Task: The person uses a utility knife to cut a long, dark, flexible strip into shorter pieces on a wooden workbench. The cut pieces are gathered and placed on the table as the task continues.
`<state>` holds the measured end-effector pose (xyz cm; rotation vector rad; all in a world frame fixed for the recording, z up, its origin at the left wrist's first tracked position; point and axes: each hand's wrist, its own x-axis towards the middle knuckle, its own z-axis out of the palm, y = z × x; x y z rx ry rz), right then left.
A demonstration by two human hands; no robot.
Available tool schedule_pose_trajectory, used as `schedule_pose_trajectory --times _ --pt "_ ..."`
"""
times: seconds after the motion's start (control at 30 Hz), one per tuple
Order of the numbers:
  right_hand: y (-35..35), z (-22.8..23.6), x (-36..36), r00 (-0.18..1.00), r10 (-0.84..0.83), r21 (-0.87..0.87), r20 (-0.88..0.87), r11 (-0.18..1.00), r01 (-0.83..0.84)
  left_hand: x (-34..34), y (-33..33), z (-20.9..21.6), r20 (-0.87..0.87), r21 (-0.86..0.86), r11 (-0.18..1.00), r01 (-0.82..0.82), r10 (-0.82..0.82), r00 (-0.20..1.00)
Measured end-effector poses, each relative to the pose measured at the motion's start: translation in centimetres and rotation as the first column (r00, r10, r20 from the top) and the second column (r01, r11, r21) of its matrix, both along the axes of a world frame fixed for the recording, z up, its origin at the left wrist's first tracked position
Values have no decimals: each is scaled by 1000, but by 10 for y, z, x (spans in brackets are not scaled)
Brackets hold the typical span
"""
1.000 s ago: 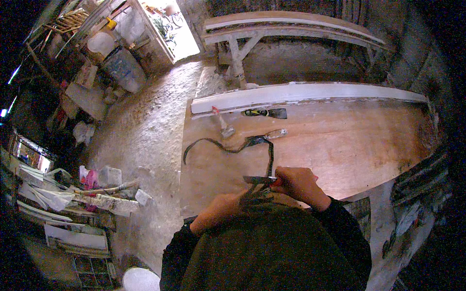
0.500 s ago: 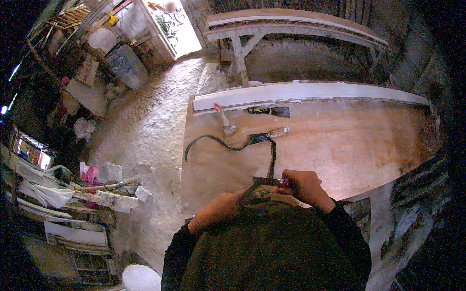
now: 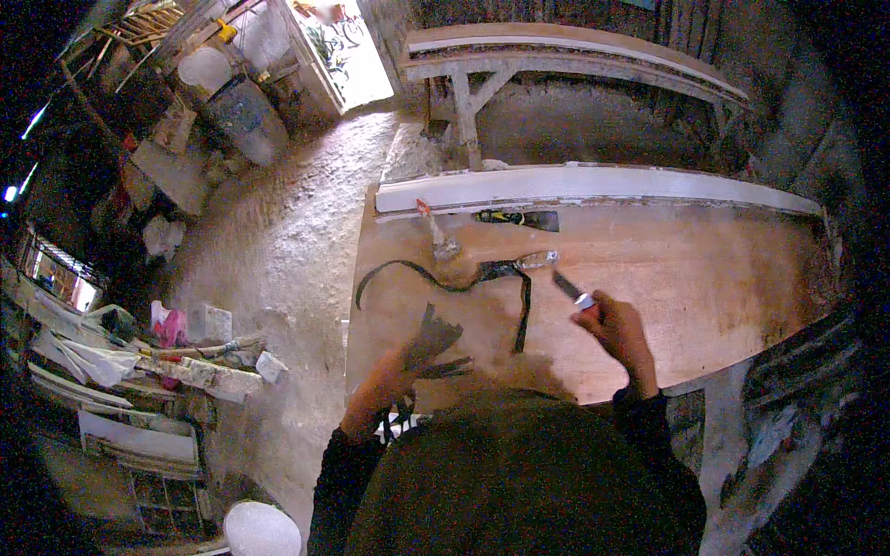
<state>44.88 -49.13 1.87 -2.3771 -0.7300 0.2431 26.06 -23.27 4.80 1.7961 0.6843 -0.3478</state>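
Right hand [image 3: 616, 334] grip clenched on a utility knife [image 3: 570, 289], blade raised over the wooden counter [image 3: 705, 278]. Left hand [image 3: 394, 375] grasps dark strap pieces [image 3: 436, 338]. A black strap [image 3: 445, 278] lies near.

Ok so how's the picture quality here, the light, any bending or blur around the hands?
Head view: the bright doorway is washed out while the rim falls to near black; the fisheye bends the white board and bench edges; the left hand on dark strips and the right hand with a small tool look soft, fine detail lost.
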Motion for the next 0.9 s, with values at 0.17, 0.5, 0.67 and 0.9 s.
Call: schedule_pose_trajectory --times 0.17,0.5,0.67,0.9 --pt "32 5 -38 951 309 54 11 949 -309 6 -4 -17 537 92 996 -8 -43 843" --pt "46 13 -42 890 443 -111 105 895 -432 13 -29 7 173 -108 994 0 19 985" --pt "42 -2 -40 869 460 -101 185 888 -448 11 -29 -2 605 -170 957 236 -87 792" --pt "44 6 -40 871 440 -106 217 898 -427 8 -39 9 547 -269 929 253 -69 834"
